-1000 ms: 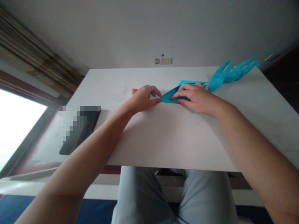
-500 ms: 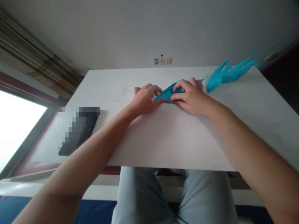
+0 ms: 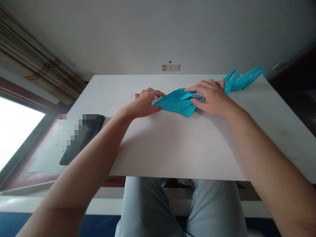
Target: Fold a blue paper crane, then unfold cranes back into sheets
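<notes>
A sheet of bright blue folded paper (image 3: 175, 101) lies on the table between my hands, its long point to the left and several layered flaps to the right. At the pointed end, my left hand (image 3: 146, 102) pinches the paper, thumb on the near edge and fingers at the far edge. My right hand (image 3: 209, 97) grips the flaps at the other end, with the fingers along the upper flap and the thumb on a lower one. Beyond the right hand rests a blue origami piece (image 3: 243, 81) with several pointed tips, partly hidden behind that hand.
The white table (image 3: 168, 144) reaches to a grey wall with power sockets (image 3: 170, 67). A dark tablet-like device (image 3: 81, 141), partly blurred out, lies at the left near the window (image 3: 19, 131). A curtain (image 3: 41, 56) hangs at the far left.
The folded paper has opened out wider and now shows a broad face with its flaps. My left hand has shifted slightly left, and my right hand slightly right toward the origami piece.
</notes>
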Tool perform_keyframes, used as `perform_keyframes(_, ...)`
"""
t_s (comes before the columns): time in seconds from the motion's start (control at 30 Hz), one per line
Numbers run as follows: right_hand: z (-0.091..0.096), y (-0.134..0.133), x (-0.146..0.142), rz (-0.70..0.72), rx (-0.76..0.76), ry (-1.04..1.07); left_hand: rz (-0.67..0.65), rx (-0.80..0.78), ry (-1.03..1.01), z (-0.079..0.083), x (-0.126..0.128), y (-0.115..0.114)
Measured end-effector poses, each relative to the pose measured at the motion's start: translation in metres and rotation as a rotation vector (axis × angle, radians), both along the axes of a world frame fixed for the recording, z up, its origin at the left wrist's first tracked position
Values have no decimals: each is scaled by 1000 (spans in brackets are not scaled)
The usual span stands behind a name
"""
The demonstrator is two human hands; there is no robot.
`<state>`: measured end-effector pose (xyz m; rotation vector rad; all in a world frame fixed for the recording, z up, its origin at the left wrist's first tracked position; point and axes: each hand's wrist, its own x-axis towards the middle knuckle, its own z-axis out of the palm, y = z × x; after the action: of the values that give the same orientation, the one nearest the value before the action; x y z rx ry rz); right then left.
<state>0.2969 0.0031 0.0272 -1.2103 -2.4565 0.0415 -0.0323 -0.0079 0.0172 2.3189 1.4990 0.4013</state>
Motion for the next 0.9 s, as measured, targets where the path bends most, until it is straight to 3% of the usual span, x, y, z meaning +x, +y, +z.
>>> perform_keyframes(0.23, -11, -2, -11, 22, -8, 4, 93, 182, -56, -6, 31, -13)
perform_keyframes(0.43, -14, -3, -11, 20, -17, -14, 64, 153, 0, -8, 42, -20)
perform_keyframes(0.67, -25, 7, 1, 34, -36, -43, -87, 154, 57, -11, 39, -23)
perform_keyframes(0.9, -19, 2, -4, 106, -70, -88, -190, 138, 103, -22, 37, -27)
